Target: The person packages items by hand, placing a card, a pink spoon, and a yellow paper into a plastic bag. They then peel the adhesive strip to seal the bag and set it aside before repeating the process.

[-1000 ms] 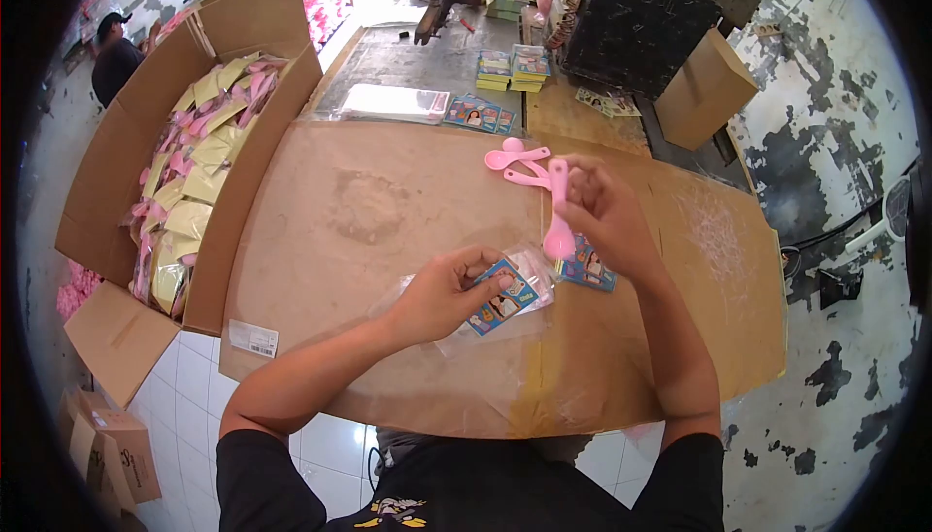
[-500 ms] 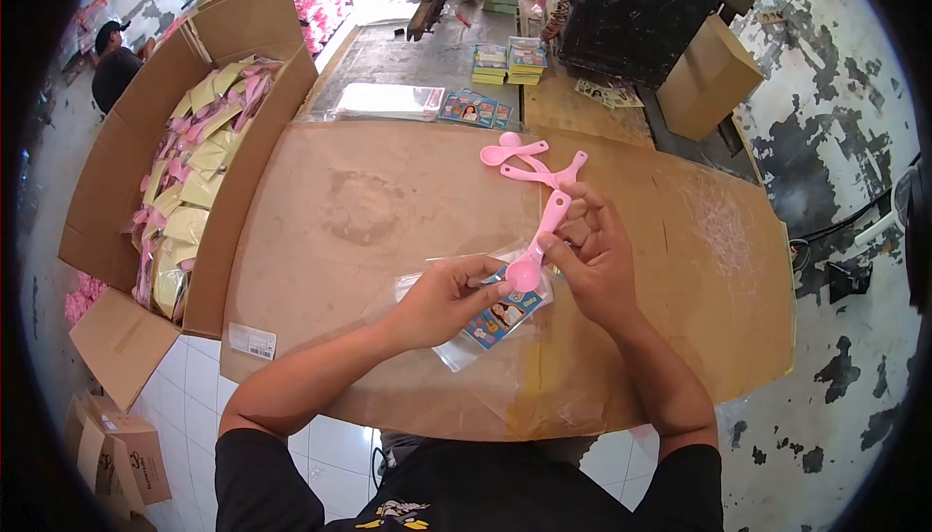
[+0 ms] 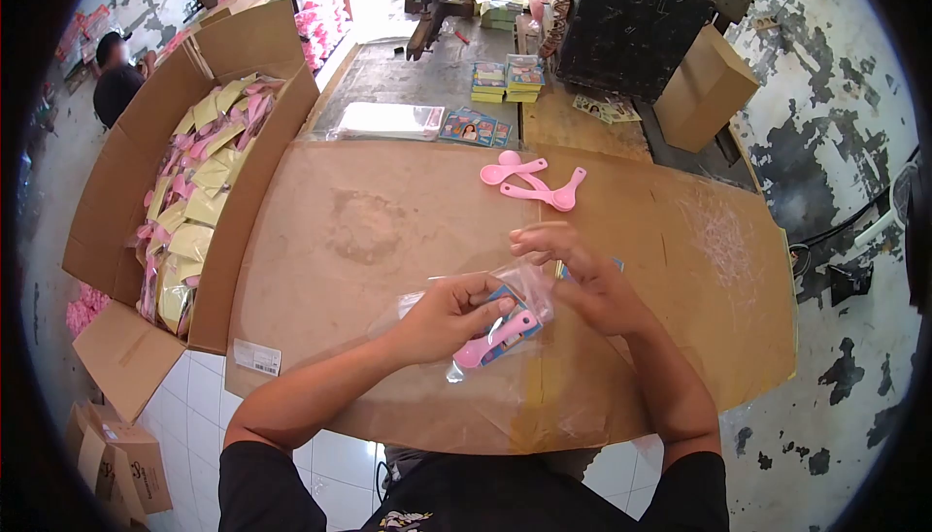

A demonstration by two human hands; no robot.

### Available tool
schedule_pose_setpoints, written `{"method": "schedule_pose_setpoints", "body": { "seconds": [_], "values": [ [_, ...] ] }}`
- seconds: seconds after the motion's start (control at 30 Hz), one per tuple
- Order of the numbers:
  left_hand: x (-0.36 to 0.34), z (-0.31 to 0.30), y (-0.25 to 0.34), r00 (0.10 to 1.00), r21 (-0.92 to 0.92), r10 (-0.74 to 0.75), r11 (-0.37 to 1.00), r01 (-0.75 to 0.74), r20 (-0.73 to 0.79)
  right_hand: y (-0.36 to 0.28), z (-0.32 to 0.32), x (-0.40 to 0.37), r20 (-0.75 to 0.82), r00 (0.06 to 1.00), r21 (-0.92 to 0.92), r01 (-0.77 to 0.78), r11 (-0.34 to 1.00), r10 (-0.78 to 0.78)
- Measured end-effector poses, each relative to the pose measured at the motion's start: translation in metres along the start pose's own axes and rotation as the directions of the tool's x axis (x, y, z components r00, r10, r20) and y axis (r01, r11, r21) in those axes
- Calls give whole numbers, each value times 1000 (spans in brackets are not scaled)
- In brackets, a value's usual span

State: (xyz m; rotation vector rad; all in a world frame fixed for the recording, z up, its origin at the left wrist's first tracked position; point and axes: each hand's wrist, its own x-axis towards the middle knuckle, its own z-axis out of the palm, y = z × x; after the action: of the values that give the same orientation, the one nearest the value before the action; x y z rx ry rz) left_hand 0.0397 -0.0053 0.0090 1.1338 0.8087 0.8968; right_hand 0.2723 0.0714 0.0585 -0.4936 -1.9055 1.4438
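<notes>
Floored in white tiles (image 3: 335, 459); bounded right by a peeling, dark-patched wall (image 3: 814, 47); brightly lit over a grey table (image 3: 383, 78).

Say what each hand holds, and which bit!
The left hand pinches a blue printed card by its upper-left edge; the right hand holds nothing visible.

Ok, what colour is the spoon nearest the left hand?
The spoon is pink, clearest in the head view.

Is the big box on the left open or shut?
Open: one flap hangs outward, and pink-and-cream packets show inside the box.
</notes>
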Motion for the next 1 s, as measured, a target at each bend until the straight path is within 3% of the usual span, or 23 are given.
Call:
{"method": "schedule_pose_setpoints", "body": {
  "seconds": [0.07,0.17,0.27,0.47,0.57,0.6,0.67,0.77,0.87,1.0],
  "values": [
    [0,0,-5,999,-19,38,999,-38,28,-6,-4,0,161,983,-294,134,946,-89],
    [-1,1,1,997,-45,42,998,-40,57,-3,-12,-1,242,970,-231,83,969,-25],
    [-3,-1,8,993,-20,-6,1000,8,116,-30,8,2,75,993,-297,106,949,-87],
    [-5,-3,7,981,-29,-35,999,42,189,-38,3,0,241,970,-176,76,981,-31],
    [-10,3,14,965,113,250,960,-258,85,-64,-10,2,314,924,66,207,976,-218],
    [-11,4,15,956,144,286,946,-292,57,-79,-9,3,300,929,-169,277,946,-219],
    [-12,3,21,932,214,363,910,-356,8,-109,-6,4,275,932,-600,357,716,-235],
    [-14,8,31,857,398,509,772,-495,79,-116,-2,1,159,953,-566,302,767,-258],
    [-21,17,39,849,468,518,728,-502,106,-109,9,-2,21,992,-568,111,815,-120],
    [-23,17,30,876,443,479,774,-453,59,-97,19,2,-43,998,-553,14,833,-46]
  ]
}}
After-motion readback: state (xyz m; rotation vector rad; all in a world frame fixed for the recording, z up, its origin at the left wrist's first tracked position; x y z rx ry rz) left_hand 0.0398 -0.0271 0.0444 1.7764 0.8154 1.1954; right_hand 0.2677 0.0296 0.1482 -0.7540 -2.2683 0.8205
